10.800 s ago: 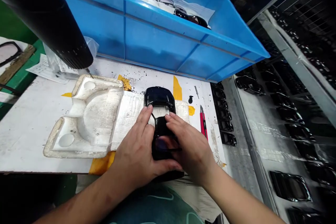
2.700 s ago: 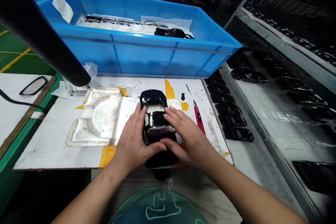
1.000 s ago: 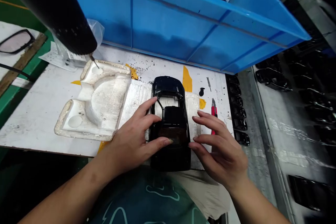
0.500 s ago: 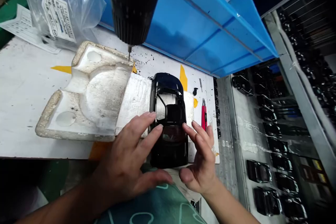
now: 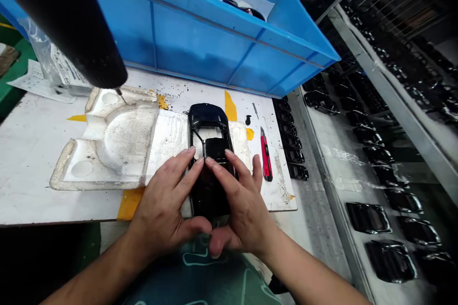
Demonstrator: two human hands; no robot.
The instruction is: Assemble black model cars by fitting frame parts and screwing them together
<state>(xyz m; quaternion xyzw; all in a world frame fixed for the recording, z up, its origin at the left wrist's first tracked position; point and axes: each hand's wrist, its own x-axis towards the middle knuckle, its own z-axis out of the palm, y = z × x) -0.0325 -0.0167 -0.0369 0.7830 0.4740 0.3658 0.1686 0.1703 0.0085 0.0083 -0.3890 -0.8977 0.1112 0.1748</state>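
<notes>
A glossy black toy car body lies lengthwise on a white foam cradle on the white board. My left hand covers its near left side, fingers laid over the roof and thumb at the rear end. My right hand mirrors it on the right, fingers across the roof and thumb under the rear. Both hands clasp the car body between them. Its rear half is hidden under my fingers.
A big blue bin of black parts stands behind the board. A red utility knife lies right of the car. A hanging black power screwdriver fills the upper left. Rows of black car bodies line the right-hand conveyor.
My hands have come together over the car's rear half, from spread at its sides to clasping it. The view shifted, so the screwdriver now appears further left.
</notes>
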